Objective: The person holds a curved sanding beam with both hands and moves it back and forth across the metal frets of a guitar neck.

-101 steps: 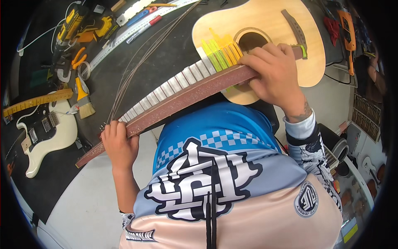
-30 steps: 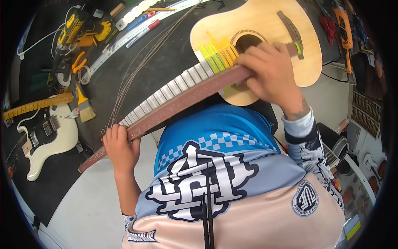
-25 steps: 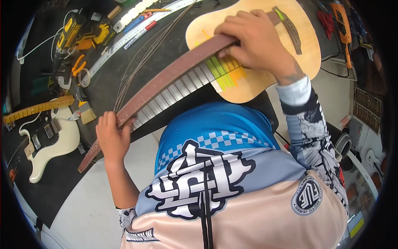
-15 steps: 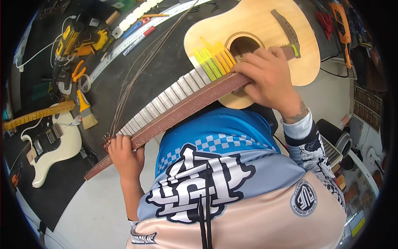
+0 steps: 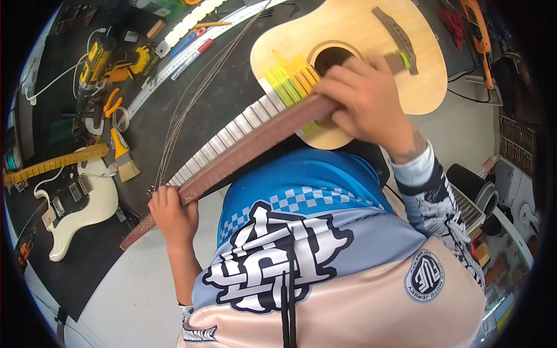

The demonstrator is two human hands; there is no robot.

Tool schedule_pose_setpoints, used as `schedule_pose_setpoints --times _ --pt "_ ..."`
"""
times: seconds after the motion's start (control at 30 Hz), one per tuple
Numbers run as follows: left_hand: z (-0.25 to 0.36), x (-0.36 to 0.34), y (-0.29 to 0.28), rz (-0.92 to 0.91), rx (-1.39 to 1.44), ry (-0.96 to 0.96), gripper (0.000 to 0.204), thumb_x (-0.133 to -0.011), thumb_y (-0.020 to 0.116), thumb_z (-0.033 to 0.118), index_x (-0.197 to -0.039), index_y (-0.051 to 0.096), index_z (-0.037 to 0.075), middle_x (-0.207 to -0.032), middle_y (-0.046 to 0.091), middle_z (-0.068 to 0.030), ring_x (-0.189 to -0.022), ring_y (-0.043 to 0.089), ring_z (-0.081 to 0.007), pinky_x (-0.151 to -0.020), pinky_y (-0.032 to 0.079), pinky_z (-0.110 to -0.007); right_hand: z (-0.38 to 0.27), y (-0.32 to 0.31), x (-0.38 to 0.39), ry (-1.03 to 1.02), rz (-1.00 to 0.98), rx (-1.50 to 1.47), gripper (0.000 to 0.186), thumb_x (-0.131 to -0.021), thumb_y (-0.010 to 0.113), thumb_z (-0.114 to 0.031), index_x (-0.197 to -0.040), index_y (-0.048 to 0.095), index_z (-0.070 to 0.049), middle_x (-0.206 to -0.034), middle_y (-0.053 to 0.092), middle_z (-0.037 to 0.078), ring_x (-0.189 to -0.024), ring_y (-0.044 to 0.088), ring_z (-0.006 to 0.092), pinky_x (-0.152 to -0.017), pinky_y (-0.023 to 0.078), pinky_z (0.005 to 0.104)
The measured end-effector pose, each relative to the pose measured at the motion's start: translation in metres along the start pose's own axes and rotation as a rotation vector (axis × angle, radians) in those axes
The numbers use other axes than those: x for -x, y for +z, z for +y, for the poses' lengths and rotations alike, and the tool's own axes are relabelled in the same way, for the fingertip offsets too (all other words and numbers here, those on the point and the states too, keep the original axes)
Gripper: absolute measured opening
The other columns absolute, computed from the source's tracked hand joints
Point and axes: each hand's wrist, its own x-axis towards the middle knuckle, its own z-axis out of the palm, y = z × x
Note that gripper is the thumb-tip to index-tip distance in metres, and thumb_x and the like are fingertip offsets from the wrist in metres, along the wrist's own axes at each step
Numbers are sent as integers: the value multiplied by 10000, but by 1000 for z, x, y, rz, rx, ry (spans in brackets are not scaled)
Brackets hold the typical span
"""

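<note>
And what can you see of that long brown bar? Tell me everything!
The bar is long, narrow and reddish brown, with pale specks on its side; I can't tell what it's made of. A green bit shows at its upper right end. It slants from lower left to upper right along the guitar neck, seeming to rest on it, with the green end near the bridge. The left hand grips it toward its lower end, the right hand toward the other.
</note>
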Motion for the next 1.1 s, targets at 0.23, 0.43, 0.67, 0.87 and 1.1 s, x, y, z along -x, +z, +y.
schedule_pose_setpoints --times 0.23,0.43,0.67,0.87,1.1 --pt "-5 -29 -5 -42 31 -15 437 -808 890 280 -953 553 42 -928 547 -117 -907 556 -363 -819 421 -466 23 14 -32 -32 38 -54 323 -733 855 -280 -1026 739 -207 -922 650 -45 -934 634 201 -853 413 417" --pt "-7 -31 -1 -13 45 -34 449 -818 890 282 -922 526 41 -906 528 -121 -890 543 -369 -791 413 -475 22 16 -39 -86 77 -38 325 -701 843 -270 -1002 731 -224 -901 633 -58 -907 635 190 -842 426 416" --pt "4 4 3 7 -28 11 360 -763 828 155 -999 571 62 -1003 581 -122 -971 576 -364 -899 438 -469 -3 -1 8 15 41 4 324 -695 840 -293 -991 730 -222 -907 630 -56 -927 635 182 -835 427 418" --pt "0 -29 -5 -43 27 -45 417 -828 875 279 -945 550 46 -946 564 -120 -925 565 -373 -818 426 -472 26 13 -36 -82 63 -50 369 -714 889 -301 -1034 740 -194 -940 688 -47 -948 647 202 -850 405 413" --pt "-1 -16 1 15 16 -1 440 -835 876 292 -915 523 43 -931 550 -126 -892 548 -381 -793 417 -473 14 9 -18 -71 108 -23 310 -728 859 -327 -995 740 -225 -909 636 -60 -918 639 183 -849 420 413"
